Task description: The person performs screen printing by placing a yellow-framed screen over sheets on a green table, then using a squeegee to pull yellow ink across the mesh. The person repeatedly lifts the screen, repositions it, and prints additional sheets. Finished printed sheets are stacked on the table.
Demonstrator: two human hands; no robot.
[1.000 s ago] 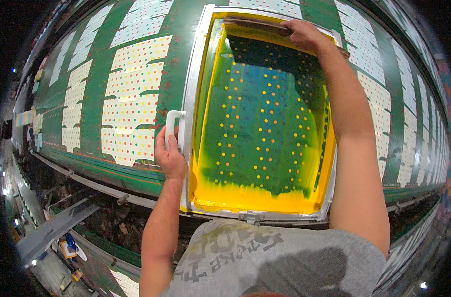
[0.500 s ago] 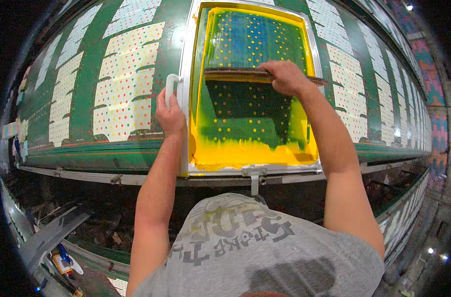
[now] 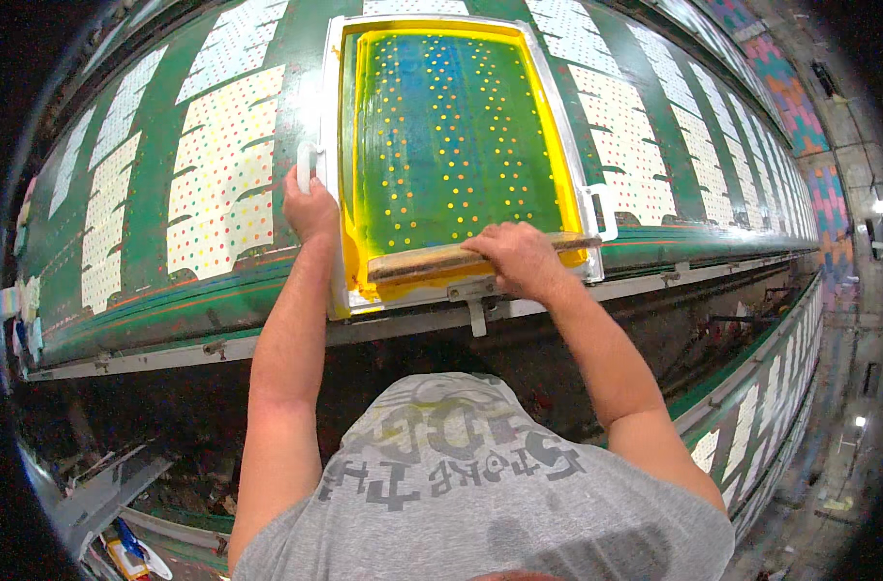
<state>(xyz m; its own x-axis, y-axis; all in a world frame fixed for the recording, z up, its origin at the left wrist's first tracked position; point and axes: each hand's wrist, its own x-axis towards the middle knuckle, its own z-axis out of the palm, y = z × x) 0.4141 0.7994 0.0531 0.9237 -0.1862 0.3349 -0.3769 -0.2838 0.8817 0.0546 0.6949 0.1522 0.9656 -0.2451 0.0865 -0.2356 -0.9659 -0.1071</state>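
squeegee (image 3: 422,263), a long bar with a wooden-looking face, lies across the near end of a pale metal screen frame (image 3: 332,116) at the near edge of the green worktop (image 3: 301,107). it slants a little, its right end farther from the person than its left. the right hand (image 3: 524,259) has its fingers bent over the bar, grasping it right of its middle. the left hand (image 3: 310,211) has its fingers wrapped around the near part of a white handle (image 3: 304,163) on the frame's left side. a second white handle (image 3: 611,208) juts from the frame's right side by its near corner, with neither hand on it.

inside the frame, the green mesh (image 3: 441,116) carries rows of small yellow and orange dots, with a bluish band running down its far part. yellow ink (image 3: 548,131) lines the inner borders. a metal bracket (image 3: 478,315) sticks out at the frame's near end, over a metal rail (image 3: 218,349) that runs along the worktop's near edge.

to the left of the frame, a pale sheet (image 3: 228,174) with coloured dots lies flat on the worktop; to its right, another dotted sheet (image 3: 620,145) reaches toward the near edge. more such sheets stand in rows toward the worktop's left and right ends. the person's grey shirt (image 3: 519,504) shows below, between the forearms.
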